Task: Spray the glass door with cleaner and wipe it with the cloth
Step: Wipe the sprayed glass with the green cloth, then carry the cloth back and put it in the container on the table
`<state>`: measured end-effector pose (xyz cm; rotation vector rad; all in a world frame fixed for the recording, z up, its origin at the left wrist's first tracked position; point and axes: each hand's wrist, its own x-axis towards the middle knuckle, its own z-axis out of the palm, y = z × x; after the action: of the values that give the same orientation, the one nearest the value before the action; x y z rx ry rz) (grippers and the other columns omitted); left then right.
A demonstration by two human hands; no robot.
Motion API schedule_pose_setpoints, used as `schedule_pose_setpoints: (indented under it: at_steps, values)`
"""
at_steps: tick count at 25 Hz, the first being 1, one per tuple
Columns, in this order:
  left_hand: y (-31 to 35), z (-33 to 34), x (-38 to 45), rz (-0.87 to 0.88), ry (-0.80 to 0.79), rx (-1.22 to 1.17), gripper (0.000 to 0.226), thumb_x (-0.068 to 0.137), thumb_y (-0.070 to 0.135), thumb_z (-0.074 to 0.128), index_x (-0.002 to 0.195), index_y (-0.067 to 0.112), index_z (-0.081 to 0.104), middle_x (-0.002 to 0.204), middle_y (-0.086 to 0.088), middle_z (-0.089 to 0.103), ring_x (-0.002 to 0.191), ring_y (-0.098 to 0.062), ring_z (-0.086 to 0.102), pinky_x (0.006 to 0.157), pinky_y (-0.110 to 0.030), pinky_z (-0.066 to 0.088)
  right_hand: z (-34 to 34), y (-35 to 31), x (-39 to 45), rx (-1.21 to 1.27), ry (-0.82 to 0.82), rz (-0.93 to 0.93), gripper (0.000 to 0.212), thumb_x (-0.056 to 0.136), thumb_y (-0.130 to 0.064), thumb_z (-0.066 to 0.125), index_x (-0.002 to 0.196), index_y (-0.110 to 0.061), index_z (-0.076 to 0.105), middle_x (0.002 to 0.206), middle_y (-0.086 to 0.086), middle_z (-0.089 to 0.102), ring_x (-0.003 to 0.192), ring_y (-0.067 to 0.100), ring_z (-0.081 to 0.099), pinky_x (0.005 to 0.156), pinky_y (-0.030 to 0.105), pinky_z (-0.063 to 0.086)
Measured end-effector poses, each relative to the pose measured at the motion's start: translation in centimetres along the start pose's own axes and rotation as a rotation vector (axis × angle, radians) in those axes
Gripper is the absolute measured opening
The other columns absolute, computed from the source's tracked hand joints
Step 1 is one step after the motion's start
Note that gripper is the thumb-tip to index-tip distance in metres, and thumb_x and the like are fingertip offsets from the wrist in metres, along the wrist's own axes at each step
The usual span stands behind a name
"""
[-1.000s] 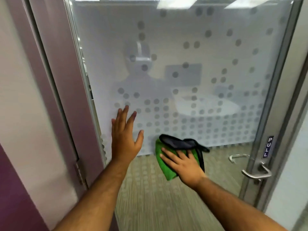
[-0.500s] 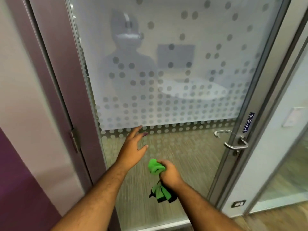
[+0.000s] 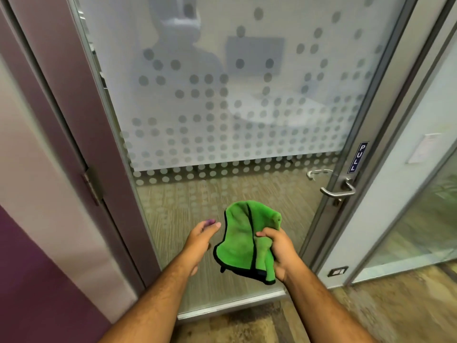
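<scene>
The glass door (image 3: pixel 247 120) fills the view; its upper part is frosted with grey dots and its lower part is clear. A green cloth with black edging (image 3: pixel 243 240) hangs loosely in front of the lower glass, away from it. My right hand (image 3: pixel 279 253) grips the cloth at its right side. Just left of the cloth, my left hand (image 3: pixel 201 237) holds nothing, fingers loosely apart and close to the cloth's edge without touching it. No spray bottle is in view.
A metal lever handle (image 3: pixel 337 190) and a blue PULL sign (image 3: pixel 357 157) sit on the door's right stile. A purple-grey door frame with a hinge (image 3: pixel 92 185) stands at the left. A glass side panel (image 3: pixel 420 219) lies to the right, wooden floor (image 3: pixel 383 313) below.
Both hands have come off the glass and dropped lower. The cloth, pressed flat on the door a second ago, now hangs bunched in my right hand. The view has tilted down.
</scene>
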<state>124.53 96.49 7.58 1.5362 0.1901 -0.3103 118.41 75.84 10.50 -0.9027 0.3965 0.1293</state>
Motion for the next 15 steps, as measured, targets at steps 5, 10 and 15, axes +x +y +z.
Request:
schedule_pose_setpoints:
  at_steps: [5,10,15]
  values:
    - [-0.5,3.5,-2.1,-0.247,-0.293,-0.287,0.052,0.093,0.061,0.073,0.123,0.021,0.083,0.127,-0.01,0.081,0.121,-0.028,0.077,0.102,-0.043,0.062,-2.3,-3.4,-1.9,0.051,-0.238,0.231,0.049,0.085,-0.019,0.057,0.123,0.002,0.078,0.131,0.029,0.073,0.108,0.045,0.076,0.093,0.054,0.063]
    - [0.2,8.6,-3.7,-0.074,-0.206,-0.239,0.052,0.088,0.022,0.085,0.136,0.004,0.071,0.127,-0.02,0.08,0.119,-0.037,0.077,0.103,-0.052,0.062,-7.4,-7.2,-1.9,-0.171,-0.087,0.166,0.037,0.102,-0.021,0.06,0.13,0.0,0.073,0.117,0.025,0.08,0.098,0.036,0.08,0.079,0.047,0.067]
    - [0.0,13.4,-5.9,0.034,-0.011,-0.173,0.027,0.103,0.013,0.069,0.129,0.011,0.073,0.12,-0.01,0.083,0.102,-0.024,0.083,0.081,-0.035,0.067,-13.2,-10.4,-1.9,-0.434,-0.107,0.094,0.021,0.107,-0.023,0.061,0.112,-0.012,0.077,0.09,0.006,0.084,0.071,0.015,0.079,0.064,0.031,0.065]
